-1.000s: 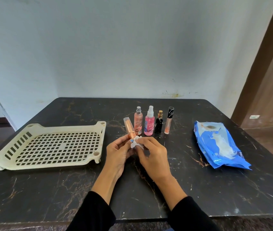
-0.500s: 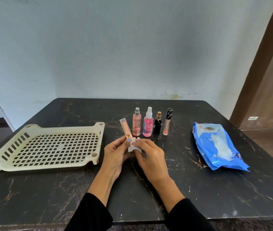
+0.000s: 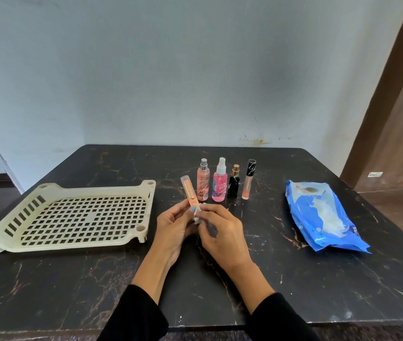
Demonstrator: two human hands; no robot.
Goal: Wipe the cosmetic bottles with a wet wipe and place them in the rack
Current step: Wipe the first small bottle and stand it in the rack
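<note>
On table [image 3: 294, 279], bottle-free rack [image 3: 80, 215]

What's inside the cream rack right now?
Nothing shows in the cream rack: its grid floor is in full view and bare. Four bottles stand on the table; the left hand holds the peach tube. Under the rack is hidden.

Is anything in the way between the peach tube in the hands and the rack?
Nothing I can see. The left hand holds the peach tube up off the table, and the rack lies just to its left with only bare tabletop between. The other bottles stand on the tube's right, away from that path.
</note>
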